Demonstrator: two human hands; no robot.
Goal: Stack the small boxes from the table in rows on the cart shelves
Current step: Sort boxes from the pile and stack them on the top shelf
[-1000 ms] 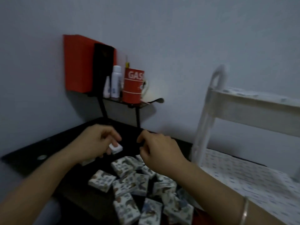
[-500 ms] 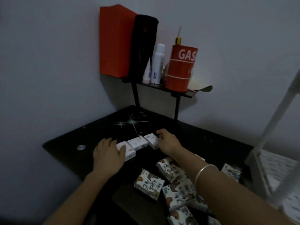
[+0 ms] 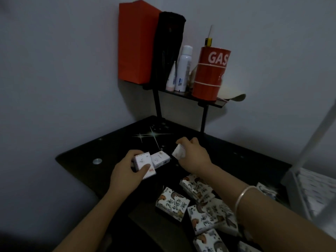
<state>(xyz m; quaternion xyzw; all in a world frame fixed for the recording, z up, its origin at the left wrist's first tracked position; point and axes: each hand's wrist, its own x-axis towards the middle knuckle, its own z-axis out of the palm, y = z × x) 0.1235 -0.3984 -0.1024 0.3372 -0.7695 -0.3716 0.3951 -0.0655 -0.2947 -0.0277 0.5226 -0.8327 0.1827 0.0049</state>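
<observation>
Black glossy counter (image 3: 227, 151), hard and reflective, set in a wall corner. White cart (image 3: 312, 190) at the far right edge: painted frame, flat shelf with a patterned liner, no boxes seen on it. Everything has to travel right, so the right hand is the nearer one to the cart and the left hand is well apart from it

Small shelf above the counter holds a red paper bag (image 3: 135, 40) and a red "GAS" tin (image 3: 209, 73)

Printed boxes (image 3: 172, 203), a loose heap of flat cardboard slabs at mixed angles, near edge of the counter, under the right forearm

Left hand (image 3: 125, 171) clamped on a white box (image 3: 143, 163), thumb on top, fingers curled round the far side; a second one may be stacked under it, cannot tell. Long axis runs away from the person

Right hand (image 3: 192, 155) pinches another white box (image 3: 179, 152), tipped up on edge

Middle white box (image 3: 161, 159) lies flat on the counter between the hands, touching the left-held one, free of the right. Crisp card, square corners, thin coloured border

Judgement: pickup step, nothing shelved yet
</observation>
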